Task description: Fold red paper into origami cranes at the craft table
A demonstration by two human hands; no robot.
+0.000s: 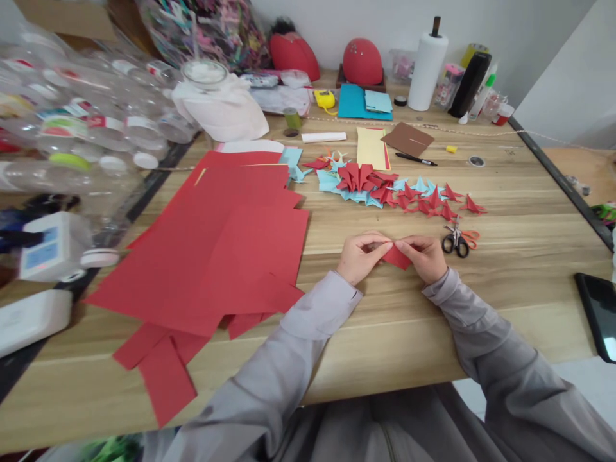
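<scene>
A small folded piece of red paper (397, 256) is held between both hands above the wooden table. My left hand (362, 255) pinches its upper left part with thumb and fingers. My right hand (425, 256) pinches the upper right part, the two thumbs nearly touching. Behind the hands lie folded red paper cranes (432, 199) and light blue folded pieces (328, 183). Scissors with black handles (455, 241) rest just right of my right hand, next to an orange-handled pair (471, 237). Large red paper sheets (231, 237) spread over the table to the left.
Plastic bottles (103, 128) crowd the left side. A phone (597, 314) lies at the right edge. Along the back stand a white roll (427, 72), a red dome-shaped object (362, 61), a yellow tape measure (325, 99) and blue paper (353, 101). A black pen (416, 159) lies behind the cranes.
</scene>
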